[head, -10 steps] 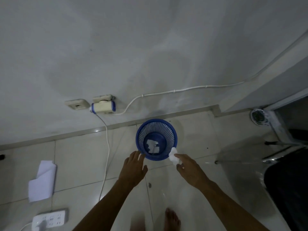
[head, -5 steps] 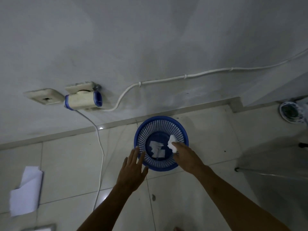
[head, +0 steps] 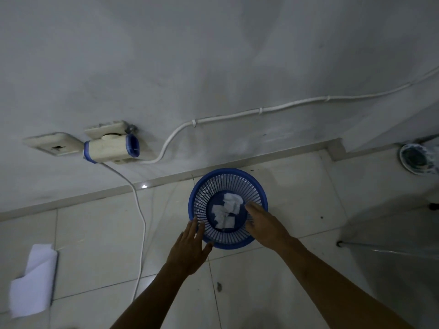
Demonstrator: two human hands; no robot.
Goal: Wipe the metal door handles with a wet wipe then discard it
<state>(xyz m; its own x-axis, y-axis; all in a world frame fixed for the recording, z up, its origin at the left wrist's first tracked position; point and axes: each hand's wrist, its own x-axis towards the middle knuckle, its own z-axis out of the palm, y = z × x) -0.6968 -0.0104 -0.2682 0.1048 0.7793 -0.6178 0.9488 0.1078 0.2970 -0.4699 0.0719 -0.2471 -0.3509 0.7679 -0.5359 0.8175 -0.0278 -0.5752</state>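
Note:
A round blue mesh waste basket (head: pixel 255 186) stands on the tiled floor by the wall. Inside it lies the white wet wipe (head: pixel 231 201), crumpled, beside other white wipe pieces (head: pixel 222 217). My right hand (head: pixel 264 224) hangs over the basket's right side with relaxed fingers and holds nothing. My left hand (head: pixel 190 248) is spread flat, its fingertips at the basket's left rim. No door handles are in view.
A wall socket with a white-and-blue adapter (head: pixel 110 148) has a white cable (head: pixel 140 214) trailing down over the floor. White paper (head: pixel 33 281) lies at the lower left. A floor drain (head: pixel 415 160) sits at the right, with a thin metal rod (head: pixel 380 246) below it.
My right hand carried the wipe from the basket's rim over the basket and let it go; the wipe now lies inside. The camera has come closer to the basket.

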